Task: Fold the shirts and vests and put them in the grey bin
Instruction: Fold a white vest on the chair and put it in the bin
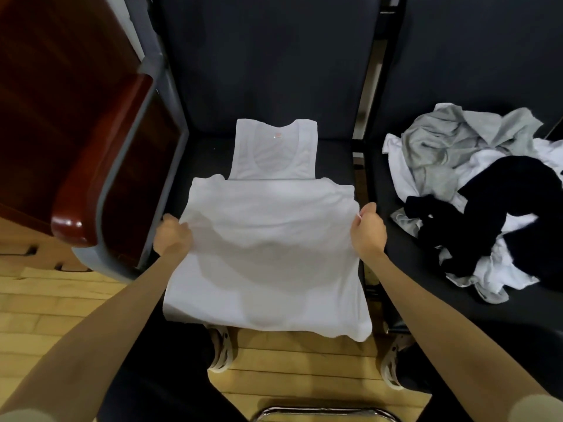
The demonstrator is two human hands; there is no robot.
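Dark blue seats stand in a row, and their padded backs fill the far side of the view. Wooden floor planks show near the bottom and on the left. On the far left, a red-brown folding seat with a grey edge is tipped up.

On the middle seat lies a white vest. Its straps and neck hole point to the far side, flat on the seat. Its lower part is lifted up toward the person and hangs over the near edge of the seat.

The left hand grips the left side of the vest, with the fingers curled around the cloth. The right hand pinches the right side of the vest, with the cloth bunched in the fingers. Both arms are bare and reach out from the near corners. The cloth is pulled wide between the two hands.

On the right seat sits a messy pile of clothes. It has grey, white and black pieces all mixed up. The pile is well apart from the vest.

Under the vest, near the floor, you can see light shoes and dark trousers. A shiny metal bar shows at the very bottom edge.
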